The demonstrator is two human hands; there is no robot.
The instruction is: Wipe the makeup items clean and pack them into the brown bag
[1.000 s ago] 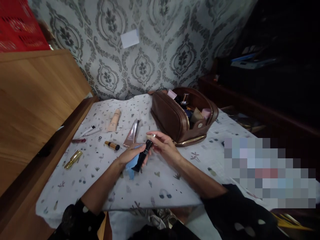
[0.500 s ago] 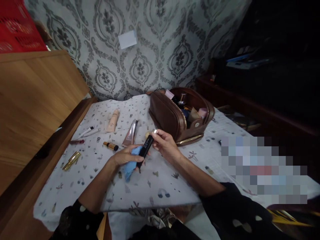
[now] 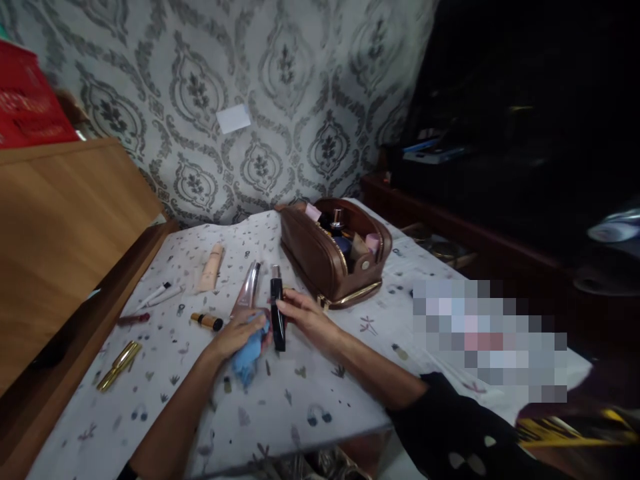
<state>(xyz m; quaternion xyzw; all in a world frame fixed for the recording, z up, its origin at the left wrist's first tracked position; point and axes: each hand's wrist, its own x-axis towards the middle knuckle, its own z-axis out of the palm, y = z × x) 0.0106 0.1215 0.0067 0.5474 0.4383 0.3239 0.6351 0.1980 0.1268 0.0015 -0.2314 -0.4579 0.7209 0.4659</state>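
Observation:
My right hand [image 3: 307, 319] grips a slim black cosmetic bottle [image 3: 278, 320] with a silver top, its thumb and fingers around the middle. The bottle stands nearly upright over the patterned cloth. A crumpled blue wiping cloth [image 3: 246, 360] is bunched in my left hand [image 3: 239, 333], close beside the bottle's lower half. Just behind that hand lies a pinkish squeeze tube [image 3: 247, 290] with a silver end. A black-and-gold tube [image 3: 207, 321] is to its left. Behind my right hand sits an open brown toiletry bag [image 3: 320, 257], filled with bottles and cosmetics.
A peach tube [image 3: 210, 268], white pens [image 3: 155, 298], a dark red stick [image 3: 134, 319] and a gold tube [image 3: 119, 367] lie on the left of the patterned tablecloth [image 3: 270, 413]. A wooden panel [image 3: 75, 220] borders the left side; a patterned wall [image 3: 260, 133] rises behind.
The black bottle has turned more upright, and my right hand has shifted from its silver top to its middle. My left hand has come off the bottle, keeping the blue cloth. The view has shifted.

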